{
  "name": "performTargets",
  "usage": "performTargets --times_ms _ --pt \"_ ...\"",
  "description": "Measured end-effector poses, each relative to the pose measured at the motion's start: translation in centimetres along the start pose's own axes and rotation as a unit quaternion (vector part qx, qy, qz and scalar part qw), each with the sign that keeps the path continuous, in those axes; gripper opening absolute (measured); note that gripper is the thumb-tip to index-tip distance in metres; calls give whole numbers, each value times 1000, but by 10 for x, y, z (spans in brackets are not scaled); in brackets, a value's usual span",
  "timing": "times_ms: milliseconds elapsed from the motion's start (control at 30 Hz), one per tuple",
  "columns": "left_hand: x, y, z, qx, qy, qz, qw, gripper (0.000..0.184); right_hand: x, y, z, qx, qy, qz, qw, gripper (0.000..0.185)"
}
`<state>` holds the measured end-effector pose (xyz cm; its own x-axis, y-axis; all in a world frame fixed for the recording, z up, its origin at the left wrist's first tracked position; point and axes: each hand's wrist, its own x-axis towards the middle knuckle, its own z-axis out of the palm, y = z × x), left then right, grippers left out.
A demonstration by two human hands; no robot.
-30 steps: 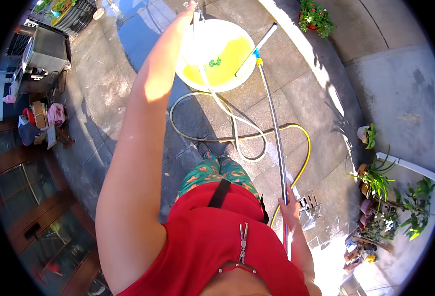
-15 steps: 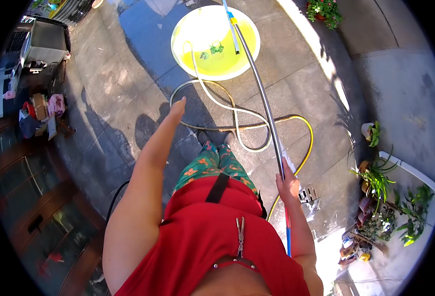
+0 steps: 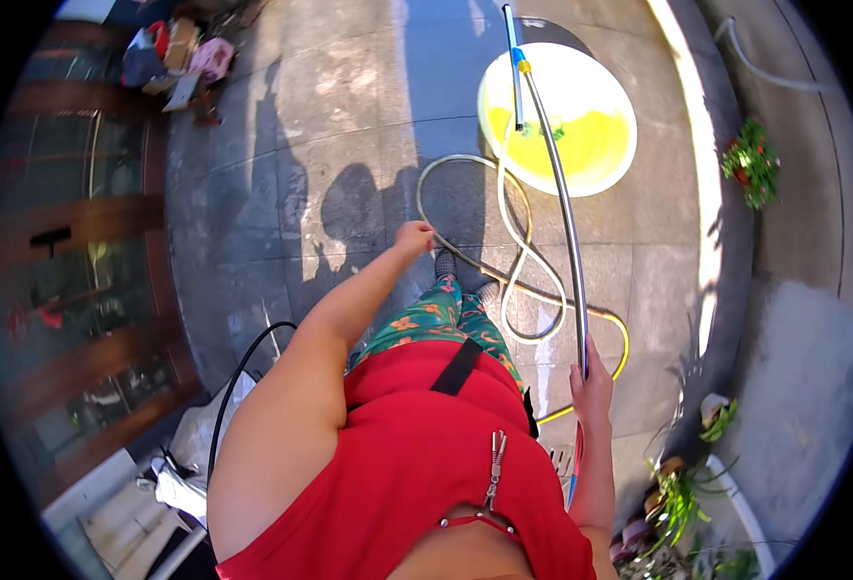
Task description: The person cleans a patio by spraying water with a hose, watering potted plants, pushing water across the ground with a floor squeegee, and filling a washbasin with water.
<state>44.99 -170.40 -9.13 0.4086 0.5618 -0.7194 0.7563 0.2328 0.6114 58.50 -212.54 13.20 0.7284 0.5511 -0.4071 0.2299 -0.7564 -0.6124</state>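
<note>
My right hand (image 3: 591,387) is wrapped round a long metal pole (image 3: 570,227), which runs up to a blue and yellow joint with a narrow bar head (image 3: 516,92). That head is over the left edge of a large round basin (image 3: 601,106) holding yellow-looking water and something small and green. My left hand (image 3: 414,237) hangs in front of my body with its fingers curled in and nothing seen in them. Beside it, a pale hose (image 3: 429,181) loops over the paving and reaches into the basin.
My feet (image 3: 446,263) stand near the hose loops, whose yellow part (image 3: 626,343) curves past the pole. Potted plants (image 3: 755,164) line the right side. Glass doors (image 3: 78,164) stand at left, boxes and bags (image 3: 183,48) at upper left, and a black cable (image 3: 238,372) near my left arm.
My left hand has come down from above the basin to in front of my body. The pole's head has swung to the basin's left side. The view has turned, shifting the surroundings.
</note>
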Motion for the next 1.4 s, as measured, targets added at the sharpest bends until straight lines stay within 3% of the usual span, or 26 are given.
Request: performTargets --times_ms 100,133,233,300,367,433,567,733,833,900,967,1033,1067,1167,1267,1400 --pt "-44 40 27 -144 -123 -51 981 42 19 -24 -1 23 -22 -96 995 63" --pt "-60 55 35 -204 -138 -51 968 46 27 -38 -1 55 -78 -54 994 62" --pt "-92 82 49 -393 -169 -53 902 54 48 -75 18 122 -154 -140 971 63" --pt "-106 95 36 -505 -188 -16 842 50 57 -97 33 100 -254 -176 946 74" --pt "-73 63 23 -544 -128 -73 826 31 58 -115 36 4 -256 -244 935 79" --pt "-49 41 -6 -610 -20 -144 779 25 58 -123 27 -116 -285 -195 931 80" --pt "-6 -33 -86 -653 133 -142 732 22 59 -179 -3 -334 -306 -154 878 69" --pt "10 -136 -173 -674 256 -247 648 20 88 -295 38 -409 -267 -262 832 54" --pt "-15 -173 -224 -434 313 -302 789 37 129 -366 115 -440 -304 -337 775 50" --pt "-31 -199 -238 -163 316 -227 907 53 153 -402 173 -473 -335 -376 723 48" --pt "-50 -212 -244 86 298 -116 944 66 169 -438 215 -475 -354 -409 694 46" --pt "-74 -203 -253 289 264 26 920 74 180 -468 243 -459 -376 -418 688 44" --pt "-63 -211 -242 222 320 20 921 67 181 -484 247 -471 -382 -440 662 44" --pt "-40 -169 -270 127 233 4 964 49 186 -514 244 -516 -325 -433 663 46" --pt "-5 -99 -261 77 310 140 937 26 195 -567 188 -551 -274 -367 698 44" --pt "57 33 -243 25 313 267 911 23 167 -615 109 -581 -187 -267 746 48"
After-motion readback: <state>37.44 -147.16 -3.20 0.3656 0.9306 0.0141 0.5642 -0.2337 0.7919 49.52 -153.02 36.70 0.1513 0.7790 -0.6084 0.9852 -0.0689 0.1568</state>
